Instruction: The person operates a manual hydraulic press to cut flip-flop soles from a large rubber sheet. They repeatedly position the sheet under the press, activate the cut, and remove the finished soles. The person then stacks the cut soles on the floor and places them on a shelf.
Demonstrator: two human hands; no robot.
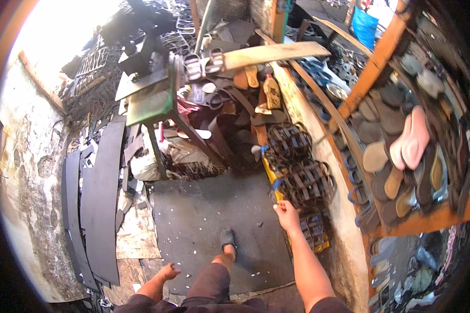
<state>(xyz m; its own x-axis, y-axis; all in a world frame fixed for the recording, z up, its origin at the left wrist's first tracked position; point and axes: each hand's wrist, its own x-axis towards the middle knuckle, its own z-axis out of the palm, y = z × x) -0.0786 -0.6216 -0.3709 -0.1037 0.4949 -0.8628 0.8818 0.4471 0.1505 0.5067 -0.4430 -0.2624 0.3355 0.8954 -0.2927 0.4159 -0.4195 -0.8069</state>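
My right hand (287, 215) is closed at the left edge of a long yellow rack (272, 177), its fingertips on the yellow rim. Dark strappy sandals (304, 183) lie in rows along that rack, several with blue insoles. My left hand (168, 271) hangs low beside my thigh, fingers loosely curled but apart, with nothing seen in it. Beneath me spreads a dark rubber mat (193, 224) dotted with small white scraps. On it stands my foot in a dark clog (227, 238).
A green-topped stool (150, 107) stands ahead on the left. Long black sheets (105, 203) lie along the left wall. To the right, a low pale wall (318, 151) borders a wooden shelf of soles, with a pink pair (410, 138) on top. A plank (274, 55) juts across the far clutter, above a bottle (271, 93).
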